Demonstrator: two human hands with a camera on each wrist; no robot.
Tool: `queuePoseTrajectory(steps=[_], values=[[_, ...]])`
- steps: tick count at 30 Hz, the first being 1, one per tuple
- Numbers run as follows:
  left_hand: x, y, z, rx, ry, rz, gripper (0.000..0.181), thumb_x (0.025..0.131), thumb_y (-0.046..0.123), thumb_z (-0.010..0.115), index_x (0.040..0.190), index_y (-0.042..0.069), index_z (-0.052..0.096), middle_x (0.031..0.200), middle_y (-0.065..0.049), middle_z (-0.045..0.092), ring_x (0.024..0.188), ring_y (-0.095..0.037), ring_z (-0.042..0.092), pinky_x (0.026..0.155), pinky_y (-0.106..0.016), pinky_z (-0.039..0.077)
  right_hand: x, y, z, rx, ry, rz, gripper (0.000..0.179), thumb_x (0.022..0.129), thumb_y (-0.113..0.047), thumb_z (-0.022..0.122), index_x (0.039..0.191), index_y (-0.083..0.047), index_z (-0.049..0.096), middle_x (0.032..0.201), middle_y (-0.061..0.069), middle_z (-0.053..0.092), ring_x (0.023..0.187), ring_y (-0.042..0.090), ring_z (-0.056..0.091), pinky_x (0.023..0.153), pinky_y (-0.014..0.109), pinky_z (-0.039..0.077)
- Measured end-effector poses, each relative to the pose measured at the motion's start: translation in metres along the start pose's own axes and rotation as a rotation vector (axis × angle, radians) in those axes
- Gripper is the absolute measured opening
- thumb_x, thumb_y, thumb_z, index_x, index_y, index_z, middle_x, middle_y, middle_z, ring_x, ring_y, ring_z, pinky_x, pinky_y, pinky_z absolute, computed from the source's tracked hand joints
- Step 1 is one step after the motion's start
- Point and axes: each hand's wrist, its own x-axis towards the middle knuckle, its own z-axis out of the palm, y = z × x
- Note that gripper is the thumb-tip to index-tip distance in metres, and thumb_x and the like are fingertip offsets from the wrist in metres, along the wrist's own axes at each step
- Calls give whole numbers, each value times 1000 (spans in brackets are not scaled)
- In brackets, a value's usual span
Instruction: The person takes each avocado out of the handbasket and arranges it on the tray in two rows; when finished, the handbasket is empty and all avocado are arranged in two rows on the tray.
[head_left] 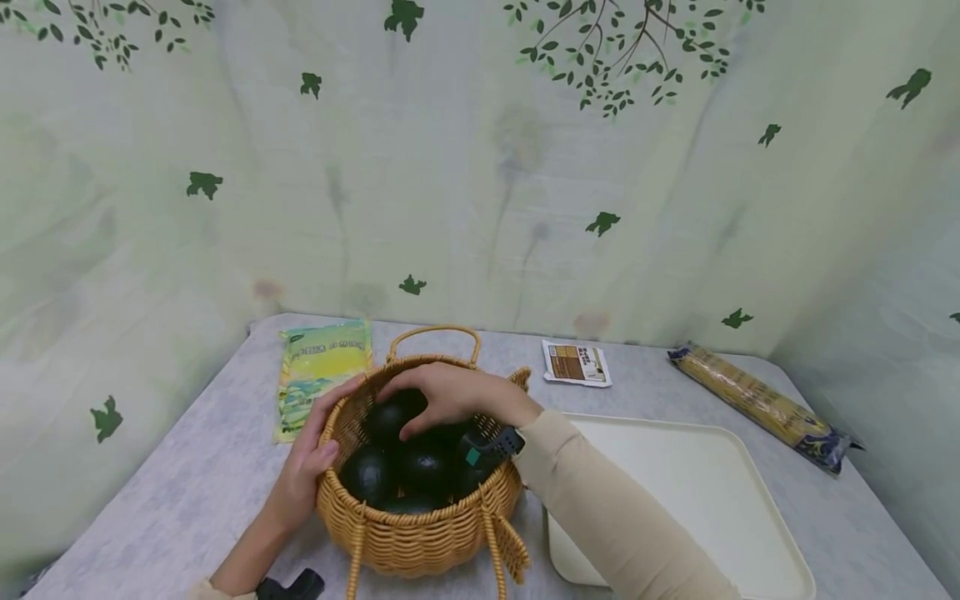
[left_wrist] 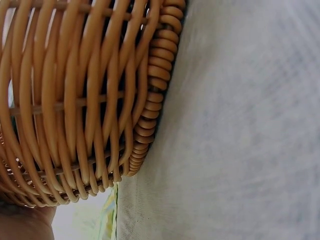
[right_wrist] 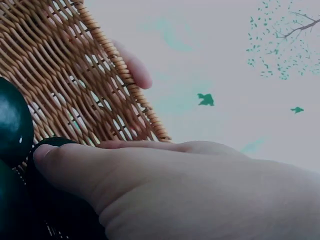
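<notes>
A round wicker basket [head_left: 420, 546] holds several dark green, glossy avocados [head_left: 367, 473]. My left hand [head_left: 306, 462] grips the basket's left rim, thumb over the edge and fingers along the outer wall. In the left wrist view the woven side [left_wrist: 70, 100] fills much of the picture, above part of that hand [left_wrist: 25, 225]. Reaching in over the right rim, my right hand [head_left: 450, 393] grasps the avocado [head_left: 386, 422] at the back left, thumb on its near side. The right wrist view shows this thumb [right_wrist: 75, 165] against a dark avocado [right_wrist: 55, 200]; the other fingers are mostly hidden.
A white tray [head_left: 675, 467] lies right of the basket, partly under my right sleeve [head_left: 615, 500]. Behind stand a yellow-green packet [head_left: 322, 367], a small white-brown packet [head_left: 577, 363] and a long noodle-like pack [head_left: 757, 404]. A leaf-patterned curtain [head_left: 450, 167] surrounds the table.
</notes>
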Motion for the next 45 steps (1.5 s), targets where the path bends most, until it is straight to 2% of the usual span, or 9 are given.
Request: queuePoseTrajectory(steps=[3, 8, 13, 20, 34, 38, 45], values=[[0, -1, -1, -3, -2, 28, 61, 99, 4, 30, 160, 0, 26, 163, -14, 32, 150, -16, 31, 114, -17, 33, 1, -1, -1, -19, -13, 16, 58, 94, -28, 76, 148, -17, 56, 152, 1, 55, 143, 17, 48, 118, 30, 36], [1, -1, -1, 7, 4, 33, 61, 98, 2, 30, 159, 0, 28, 163, -12, 34, 150, -16, 32, 114, -16, 32, 1, -2, -2, -40, -14, 23, 58, 95, -26, 74, 149, -16, 54, 154, 3, 53, 144, 18, 46, 119, 30, 34], [2, -1, -2, 17, 7, 21, 62, 97, 2, 31, 159, 1, 29, 163, -12, 34, 150, -16, 32, 115, -16, 31, 2, -1, -3, -38, -4, 16, 56, 96, -26, 73, 148, -16, 56, 153, 3, 54, 144, 19, 46, 120, 31, 34], [1, -2, -5, 49, 4, -40, 62, 98, 7, 31, 160, 4, 27, 164, -7, 33, 150, -12, 30, 116, -16, 29, 6, -2, -3, -24, -51, 15, 60, 97, -24, 72, 152, -13, 51, 156, 6, 49, 146, 21, 43, 120, 32, 33], [-1, 0, -5, 45, 27, -34, 62, 97, 6, 32, 159, 4, 29, 163, -8, 35, 149, -12, 32, 114, -16, 32, 13, -4, -2, -31, -27, 87, 54, 98, -28, 70, 147, -12, 56, 149, 5, 58, 139, 20, 52, 116, 31, 39], [-2, 0, -5, 31, 14, -30, 63, 97, 6, 32, 159, 4, 28, 164, -6, 34, 150, -11, 31, 114, -16, 31, 12, -4, -1, 4, -26, 59, 52, 98, -26, 71, 147, -13, 58, 149, 4, 58, 139, 19, 52, 115, 31, 39], [-2, -1, -4, 17, -1, -34, 62, 98, 5, 32, 160, 4, 28, 164, -7, 32, 150, -12, 31, 114, -16, 31, 7, -3, 2, 107, -41, -45, 50, 97, -17, 71, 145, -14, 60, 149, 2, 58, 140, 18, 52, 115, 29, 39]])
